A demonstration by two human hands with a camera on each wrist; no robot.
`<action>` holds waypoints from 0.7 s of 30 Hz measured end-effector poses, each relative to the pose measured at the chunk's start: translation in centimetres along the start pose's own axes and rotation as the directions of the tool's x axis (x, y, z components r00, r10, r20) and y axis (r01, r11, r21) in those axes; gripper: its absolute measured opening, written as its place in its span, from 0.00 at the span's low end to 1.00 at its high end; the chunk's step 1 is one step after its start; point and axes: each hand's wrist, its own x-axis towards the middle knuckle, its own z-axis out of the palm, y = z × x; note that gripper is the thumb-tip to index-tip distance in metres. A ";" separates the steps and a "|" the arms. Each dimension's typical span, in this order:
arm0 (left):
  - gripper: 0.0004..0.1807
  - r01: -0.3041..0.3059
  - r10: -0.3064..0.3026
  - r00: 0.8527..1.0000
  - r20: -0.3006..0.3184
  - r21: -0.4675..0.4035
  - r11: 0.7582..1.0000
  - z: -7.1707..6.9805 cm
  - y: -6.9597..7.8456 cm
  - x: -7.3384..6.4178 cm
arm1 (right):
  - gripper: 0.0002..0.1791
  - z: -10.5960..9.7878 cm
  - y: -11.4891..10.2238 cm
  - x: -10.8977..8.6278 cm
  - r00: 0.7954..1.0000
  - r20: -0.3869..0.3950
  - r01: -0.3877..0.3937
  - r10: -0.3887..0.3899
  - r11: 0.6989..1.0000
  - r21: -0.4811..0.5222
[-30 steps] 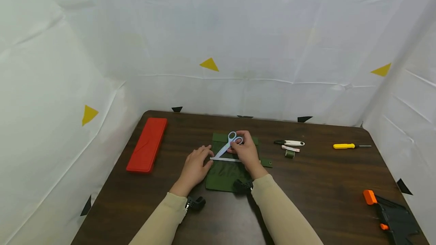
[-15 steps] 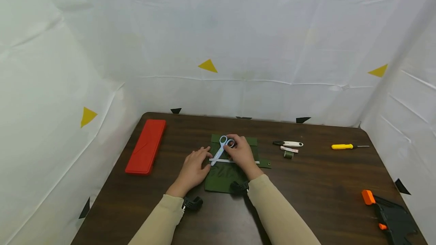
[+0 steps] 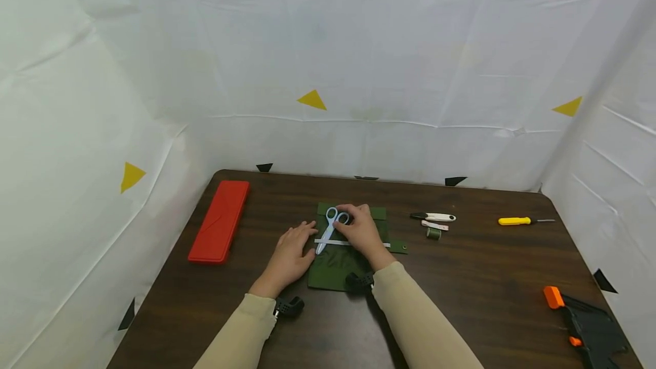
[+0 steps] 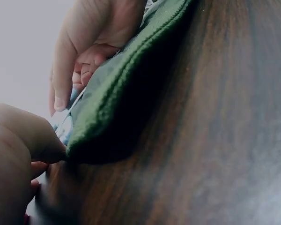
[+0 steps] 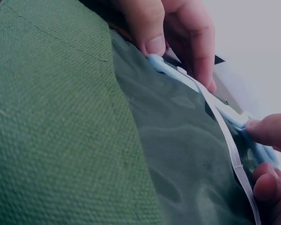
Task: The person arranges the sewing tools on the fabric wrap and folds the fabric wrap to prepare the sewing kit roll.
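Observation:
A green fabric pouch [image 3: 328, 275] lies flat on the table, crossed by a white elastic band [image 3: 338, 242]. Light blue scissors [image 3: 329, 231] slant under the band, their tip past its near side. My right hand [image 3: 361, 232] pinches the scissors at the finger loops; its thumb [image 5: 267, 129] shows on them in the right wrist view. My left hand [image 3: 289, 252] rests at the pouch's left edge with fingers extended. In the right wrist view its thumb [image 5: 154, 44] touches near the scissors' tip, and its fingertips reach the end of the band.
A red case [image 3: 219, 221] lies at the left. Right of the pouch are black-and-white snips [image 3: 433, 217], a small white strip [image 3: 434, 225] and a green thread spool [image 3: 433, 233]. Farther right lie a yellow screwdriver [image 3: 515, 221] and a black-and-orange tool [image 3: 589, 323].
My right hand has moved left and toward me, sliding the scissors under the white band until their tip passes its near side. My left hand stays at the pouch's edge.

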 end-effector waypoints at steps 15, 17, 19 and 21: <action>0.25 -0.015 0.015 1.000 -0.009 0.009 1.000 0.1 0.0 -0.1 | 0.21 -0.5 -0.4 0.1 0.989 0.147 0.032 -0.016 0.994 -0.105; 0.25 -0.016 0.016 1.000 -0.006 -0.003 1.000 0.0 0.2 -0.1 | 0.19 -0.5 -0.4 0.1 0.989 0.149 0.024 -0.008 0.994 -0.107; 0.25 -0.014 0.014 1.000 -0.002 -0.013 1.000 -0.2 0.3 -0.1 | 0.18 -0.5 -0.3 0.1 0.989 0.148 0.016 0.000 0.994 -0.107; 0.25 -0.012 0.012 1.000 -0.002 -0.018 1.000 -0.3 0.4 -0.1 | 0.18 -0.5 -0.4 0.1 0.989 0.149 0.014 0.002 0.994 -0.108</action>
